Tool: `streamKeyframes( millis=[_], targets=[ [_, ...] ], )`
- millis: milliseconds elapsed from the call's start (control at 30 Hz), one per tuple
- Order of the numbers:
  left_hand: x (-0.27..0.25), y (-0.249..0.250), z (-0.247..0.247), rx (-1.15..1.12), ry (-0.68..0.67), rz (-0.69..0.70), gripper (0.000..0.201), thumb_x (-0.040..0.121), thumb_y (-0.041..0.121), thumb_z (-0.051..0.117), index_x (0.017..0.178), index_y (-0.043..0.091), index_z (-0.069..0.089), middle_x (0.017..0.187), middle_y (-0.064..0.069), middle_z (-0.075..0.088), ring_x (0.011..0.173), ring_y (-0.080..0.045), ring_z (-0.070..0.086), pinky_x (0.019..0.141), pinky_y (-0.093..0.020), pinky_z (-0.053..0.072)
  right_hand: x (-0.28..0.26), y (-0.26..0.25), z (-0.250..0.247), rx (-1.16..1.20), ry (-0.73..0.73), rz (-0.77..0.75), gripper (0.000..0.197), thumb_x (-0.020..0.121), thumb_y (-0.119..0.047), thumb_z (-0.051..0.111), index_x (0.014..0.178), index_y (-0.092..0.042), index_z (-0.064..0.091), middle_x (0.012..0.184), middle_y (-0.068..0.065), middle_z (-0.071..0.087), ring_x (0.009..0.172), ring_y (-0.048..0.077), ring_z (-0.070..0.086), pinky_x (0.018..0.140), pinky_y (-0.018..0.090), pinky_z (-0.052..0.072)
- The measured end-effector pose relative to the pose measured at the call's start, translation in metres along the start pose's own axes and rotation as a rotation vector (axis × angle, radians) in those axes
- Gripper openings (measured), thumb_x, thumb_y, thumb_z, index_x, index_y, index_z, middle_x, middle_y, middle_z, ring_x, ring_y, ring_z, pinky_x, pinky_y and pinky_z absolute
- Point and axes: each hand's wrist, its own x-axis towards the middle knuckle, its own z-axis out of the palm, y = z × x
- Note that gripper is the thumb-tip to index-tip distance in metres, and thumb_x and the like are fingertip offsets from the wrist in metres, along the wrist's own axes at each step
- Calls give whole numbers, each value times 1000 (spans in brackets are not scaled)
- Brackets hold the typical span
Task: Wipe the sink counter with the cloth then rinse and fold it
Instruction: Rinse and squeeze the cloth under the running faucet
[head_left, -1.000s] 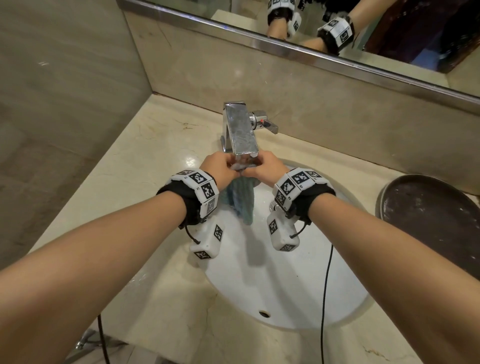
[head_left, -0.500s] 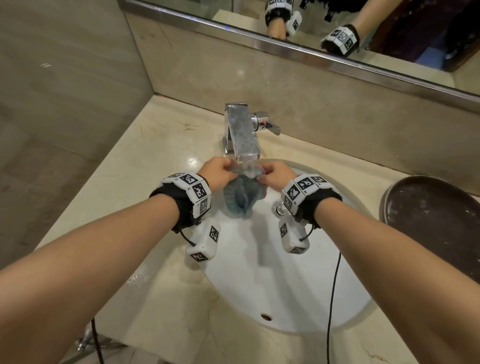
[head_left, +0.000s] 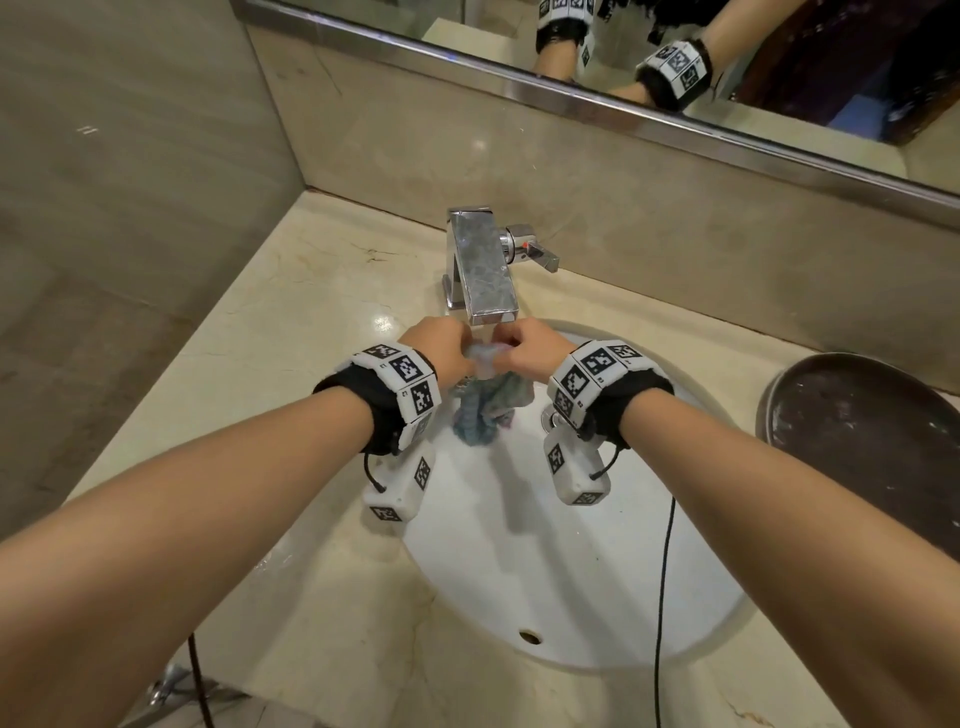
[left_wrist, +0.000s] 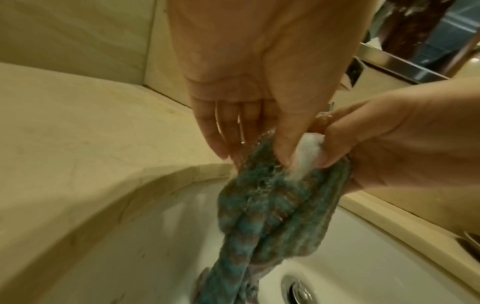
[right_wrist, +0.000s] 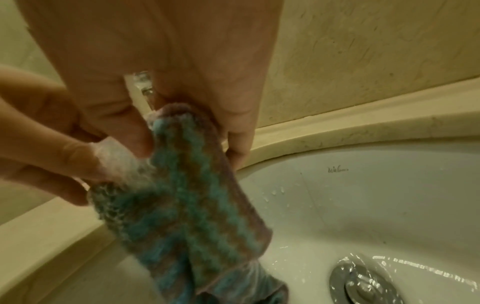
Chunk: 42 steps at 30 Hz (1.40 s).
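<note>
A wet teal and brown striped cloth (head_left: 488, 410) hangs bunched over the white sink basin (head_left: 571, 561), right under the chrome faucet (head_left: 480, 265). My left hand (head_left: 441, 345) pinches its top edge between thumb and fingers (left_wrist: 281, 142). My right hand (head_left: 524, 348) pinches the same edge from the other side, fingers (right_wrist: 122, 115) curled on the cloth (right_wrist: 182, 185). Running water foams white between the two thumbs on the cloth (left_wrist: 275, 205). The beige marble counter (head_left: 291, 322) surrounds the basin.
The faucet's lever (head_left: 535, 252) sticks out to the right. A dark round tray (head_left: 872, 452) sits on the counter at the right. The drain (right_wrist: 363, 281) lies below the cloth. A mirror (head_left: 675, 62) runs along the back wall, and a tiled wall closes the left side.
Both hands have moved the cloth's top edge back up under the spout after lowering it slightly. Water now foams over the cloth between the thumbs.
</note>
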Motion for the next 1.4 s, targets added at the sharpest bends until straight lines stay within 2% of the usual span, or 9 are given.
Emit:
streamKeyframes(
  millis=[100, 300, 633, 800, 967, 1033, 1133, 1233, 1400],
  targets=[
    [-1, 2, -1, -86, 44, 5, 30, 87, 20, 61, 112, 4, 61, 114, -15, 64, 103, -31, 60, 82, -30, 44, 3, 8, -2, -29, 0, 55, 19, 84, -10, 63, 69, -16, 53, 68, 0, 49, 66, 16, 46, 56, 21, 35],
    [-3, 3, -2, -265, 84, -17, 30, 85, 14, 64, 112, 2, 60, 115, -14, 64, 104, -29, 60, 85, -27, 47, 5, 20, 1, -158, -56, 133, 27, 85, -5, 61, 112, -5, 64, 95, 9, 62, 88, 20, 54, 71, 26, 45],
    [-3, -18, 5, -184, -12, -28, 31, 79, 15, 70, 109, 10, 61, 113, -11, 63, 89, -18, 54, 76, -23, 41, 7, 10, -6, 141, 150, -10, 16, 86, -6, 58, 72, -12, 59, 67, 0, 50, 59, 6, 43, 51, 8, 36],
    [-5, -9, 6, -288, 4, 11, 51, 76, 19, 74, 122, 10, 53, 117, -8, 64, 104, -22, 60, 86, -26, 45, 3, -2, 1, 291, 82, -6, 30, 81, -1, 66, 111, 4, 63, 94, 7, 62, 76, 14, 58, 67, 17, 46],
    [-1, -6, 0, -268, 126, -29, 24, 84, 15, 64, 107, 7, 62, 108, -11, 66, 91, -22, 58, 76, -26, 40, 3, -4, 6, 333, 78, -32, 27, 80, 11, 58, 105, 2, 61, 87, 9, 60, 82, 21, 56, 75, 31, 51],
    [0, -8, 0, -289, 176, -33, 5, 85, 11, 60, 89, 13, 62, 101, -15, 66, 94, -30, 60, 73, -26, 40, 6, -1, 5, 319, 88, -13, 35, 77, 12, 59, 110, 0, 56, 85, 7, 58, 79, 21, 55, 66, 27, 49],
    [1, -12, 3, -450, 162, -20, 28, 86, 8, 58, 68, 25, 46, 90, -9, 61, 91, -29, 63, 65, -27, 47, 8, 5, 4, 180, 26, 50, 51, 78, 5, 63, 126, -3, 47, 104, 11, 58, 91, 22, 55, 59, 22, 44],
    [-3, -10, 5, -553, 127, 25, 3, 87, 9, 59, 89, 11, 57, 95, -11, 66, 90, -27, 64, 76, -37, 56, 8, 8, 6, -5, -52, 15, 51, 80, -4, 67, 128, -7, 52, 114, 8, 62, 93, 20, 57, 54, 9, 43],
    [-2, -13, 5, -527, 158, 38, 3, 87, 11, 57, 87, 15, 57, 88, -12, 66, 83, -29, 64, 70, -33, 52, 3, 10, 3, 34, 57, 71, 39, 82, -13, 69, 119, -6, 61, 109, 9, 66, 99, 22, 60, 87, 30, 47]
  ],
)
